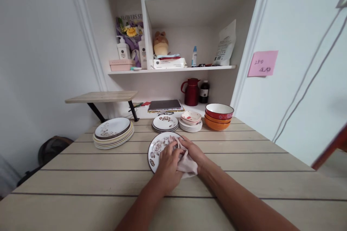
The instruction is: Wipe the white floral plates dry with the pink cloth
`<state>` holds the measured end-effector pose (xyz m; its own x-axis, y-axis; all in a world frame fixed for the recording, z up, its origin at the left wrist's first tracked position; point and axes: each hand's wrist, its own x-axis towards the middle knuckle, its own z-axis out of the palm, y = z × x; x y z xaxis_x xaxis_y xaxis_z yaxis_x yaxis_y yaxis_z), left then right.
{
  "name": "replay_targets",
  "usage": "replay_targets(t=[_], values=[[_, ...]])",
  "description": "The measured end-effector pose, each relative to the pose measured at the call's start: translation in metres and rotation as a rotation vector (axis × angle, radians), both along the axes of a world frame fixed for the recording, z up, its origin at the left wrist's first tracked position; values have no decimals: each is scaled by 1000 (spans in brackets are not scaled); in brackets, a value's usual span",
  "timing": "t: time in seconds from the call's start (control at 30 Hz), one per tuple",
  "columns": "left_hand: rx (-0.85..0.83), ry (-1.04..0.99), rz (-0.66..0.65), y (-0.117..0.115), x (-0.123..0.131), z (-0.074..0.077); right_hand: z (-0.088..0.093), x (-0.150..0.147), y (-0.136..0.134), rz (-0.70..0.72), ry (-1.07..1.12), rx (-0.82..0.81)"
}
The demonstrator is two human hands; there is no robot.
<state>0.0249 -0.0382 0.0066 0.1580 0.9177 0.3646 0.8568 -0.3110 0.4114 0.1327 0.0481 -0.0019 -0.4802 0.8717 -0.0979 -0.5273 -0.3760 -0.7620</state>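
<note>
Nearest, two bare forearms reach in over the slatted table (108, 182), one from six o'clock and one from five. Take the flowered plate (156, 150) as the centre of the clock: it is straight in front of the person, face up, white with brown blooms and a dark rim. The left hand (170, 164) lies over its four o'clock side, fingers bent and clamped on a pale pink cloth (188, 166). The right hand (193, 150) comes in at three o'clock, against the same cloth by the rim; its fingers are partly covered, so I cannot tell how firmly they close or on what. The cloth hangs in folds past the plate at four o'clock.

Farther off, a stack of large plates (112, 133) stands at ten o'clock, a dark-rimmed one on top of cream ones. Just beyond the flowered plate at twelve is a stack of smaller plates (165, 123); near it at one, small dishes (191, 116) rest on white saucers (190, 127). Nested bowls (218, 117), red above orange, stand at two.

Farther still, a low wooden stand (104, 96) rises between ten and eleven, a dark laptop (165, 104) lies at twelve, and a red jug (192, 93) stands near one beside a dark bottle (204, 92).
</note>
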Motion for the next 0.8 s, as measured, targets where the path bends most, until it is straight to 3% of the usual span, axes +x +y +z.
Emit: replay_targets(t=[0.1,0.23,0.33,0.47,0.6,0.8], values=[[-4,66,166,4,-8,4,3,-1,-5,4,-29,32],[-12,158,442,6,-24,12,7,-3,-11,-108,-112,-36],[-28,244,504,2,-30,17,8,-4,-11,-161,-133,-66],[-26,280,402,-5,-19,18,9,-4,-9,-218,-86,-76],[-14,256,195,-11,3,13,8,-2,-5,-247,-60,-83],[-21,37,-14,-10,10,7,6,-1,-2,-243,-62,-28]])
